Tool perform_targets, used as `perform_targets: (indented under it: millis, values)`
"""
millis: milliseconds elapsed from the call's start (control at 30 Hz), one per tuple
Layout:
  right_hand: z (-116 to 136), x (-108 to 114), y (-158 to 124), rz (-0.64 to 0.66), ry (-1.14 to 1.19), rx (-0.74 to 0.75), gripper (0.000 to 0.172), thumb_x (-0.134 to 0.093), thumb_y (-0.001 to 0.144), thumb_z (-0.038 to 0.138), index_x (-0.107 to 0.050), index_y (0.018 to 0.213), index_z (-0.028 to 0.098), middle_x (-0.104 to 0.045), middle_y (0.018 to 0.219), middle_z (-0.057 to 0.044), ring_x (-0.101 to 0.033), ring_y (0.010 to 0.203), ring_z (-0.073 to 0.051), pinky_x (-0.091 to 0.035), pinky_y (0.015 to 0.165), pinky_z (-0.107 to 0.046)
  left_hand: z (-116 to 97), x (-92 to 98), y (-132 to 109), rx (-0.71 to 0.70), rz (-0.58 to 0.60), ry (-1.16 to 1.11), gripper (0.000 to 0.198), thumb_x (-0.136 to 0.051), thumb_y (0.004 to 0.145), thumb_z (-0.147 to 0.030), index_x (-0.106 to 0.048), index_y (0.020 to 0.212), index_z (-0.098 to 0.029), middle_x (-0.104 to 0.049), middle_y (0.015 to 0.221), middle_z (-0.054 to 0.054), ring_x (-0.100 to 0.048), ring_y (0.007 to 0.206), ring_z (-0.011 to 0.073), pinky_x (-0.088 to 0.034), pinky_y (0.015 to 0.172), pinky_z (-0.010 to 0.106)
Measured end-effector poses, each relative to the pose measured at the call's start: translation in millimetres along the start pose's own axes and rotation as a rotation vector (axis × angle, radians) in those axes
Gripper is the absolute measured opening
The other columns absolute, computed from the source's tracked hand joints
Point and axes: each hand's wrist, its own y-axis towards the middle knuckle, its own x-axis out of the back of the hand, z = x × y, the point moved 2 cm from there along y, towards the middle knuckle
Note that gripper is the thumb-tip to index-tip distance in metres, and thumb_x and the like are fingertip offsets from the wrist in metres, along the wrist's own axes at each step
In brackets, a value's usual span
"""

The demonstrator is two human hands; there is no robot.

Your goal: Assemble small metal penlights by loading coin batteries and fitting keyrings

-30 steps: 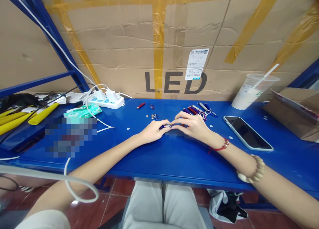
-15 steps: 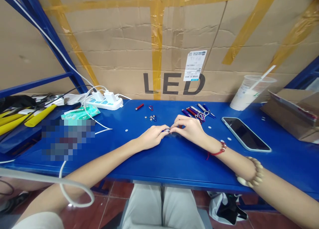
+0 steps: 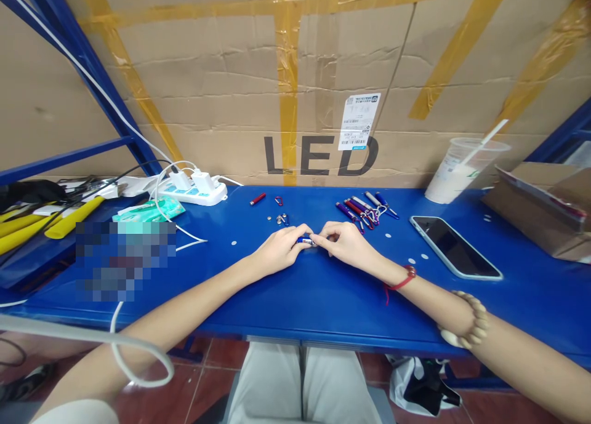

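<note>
My left hand [image 3: 277, 250] is closed around a small blue keychain flashlight [image 3: 305, 240] with a silver end, held low over the blue table. At that silver end, my right hand [image 3: 344, 242] pinches with thumb and fingertips; the exact contact is partly hidden by the fingers. Just beyond my left hand lie several button cells [image 3: 279, 220] and a small blue carabiner clip [image 3: 285, 219]. A red tube [image 3: 258, 199] and a red carabiner clip [image 3: 278, 200] rest farther back. Behind my right hand sits a bunch of red, blue, purple and silver keychain flashlights [image 3: 362, 210].
A phone [image 3: 455, 247], a plastic cup with a straw [image 3: 455, 175] and an open cardboard box [image 3: 540, 212] stand on the right. On the left are a power strip [image 3: 203, 193], a green packet [image 3: 148, 210], cables and yellow-handled tools [image 3: 74, 218]. A large carton [image 3: 221, 92] backs the table.
My right hand has lowered and turned slightly, with its fingers more curled at the flashlight's end. More of the blue tube now shows between my hands.
</note>
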Motion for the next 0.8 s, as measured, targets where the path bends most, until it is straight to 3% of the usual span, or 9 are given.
perform_targets:
  millis: [100, 233, 400, 533, 800]
  values:
    - [-2, 5, 2, -0.017, -0.036, -0.011, 0.039, -0.054, 0.083, 0.046, -0.067, 0.063, 0.016, -0.063, 0.065, -0.002, -0.052, 0.047, -0.009, -0.039, 0.049, -0.023, 1, 0.7, 2, 0.036, -0.033, -0.020, 0.017, -0.043, 0.088, -0.027, -0.054, 0.099, -0.019, -0.066, 0.100, 0.006, -0.062, 0.093, 0.0194, -0.046, 0.083, 0.030]
    - [-2, 16, 4, -0.166, -0.153, 0.142, 0.031, -0.062, 0.077, 0.047, -0.070, 0.070, 0.018, -0.065, 0.076, -0.004, -0.053, 0.053, -0.010, -0.040, 0.052, -0.023, 4, 2.6, 5, 0.067, -0.066, -0.079, 0.018, -0.044, 0.088, -0.026, -0.056, 0.099, -0.019, -0.067, 0.095, 0.003, -0.063, 0.084, 0.0166, -0.046, 0.080, 0.027]
    - [2, 20, 3, -0.158, -0.167, 0.285, 0.023, -0.064, 0.078, 0.042, -0.073, 0.083, 0.021, -0.064, 0.086, -0.003, -0.054, 0.057, -0.008, -0.042, 0.057, -0.023, 5, 4.4, 6, 0.064, -0.082, -0.107, 0.020, -0.044, 0.088, -0.027, -0.058, 0.098, -0.017, -0.066, 0.089, 0.002, -0.062, 0.078, 0.0147, -0.046, 0.078, 0.026]
    - [3, 20, 2, -0.166, -0.186, 0.264, 0.017, -0.065, 0.078, 0.035, -0.074, 0.076, 0.021, -0.064, 0.082, -0.002, -0.055, 0.061, -0.009, -0.041, 0.058, -0.022, 3, 3.6, 5, 0.049, -0.034, -0.121, 0.020, -0.044, 0.088, -0.029, -0.057, 0.096, -0.016, -0.066, 0.086, 0.003, -0.061, 0.074, 0.0141, -0.046, 0.073, 0.025]
    - [2, 9, -1, -0.048, -0.066, 0.131, 0.012, -0.067, 0.075, 0.030, -0.072, 0.071, 0.020, -0.064, 0.076, -0.002, -0.056, 0.059, -0.009, -0.041, 0.055, -0.022, 0, 3.9, -4, -0.013, 0.034, -0.097, 0.013, -0.044, 0.089, -0.027, -0.053, 0.093, -0.019, -0.065, 0.094, 0.004, -0.061, 0.086, 0.0160, -0.046, 0.076, 0.025]
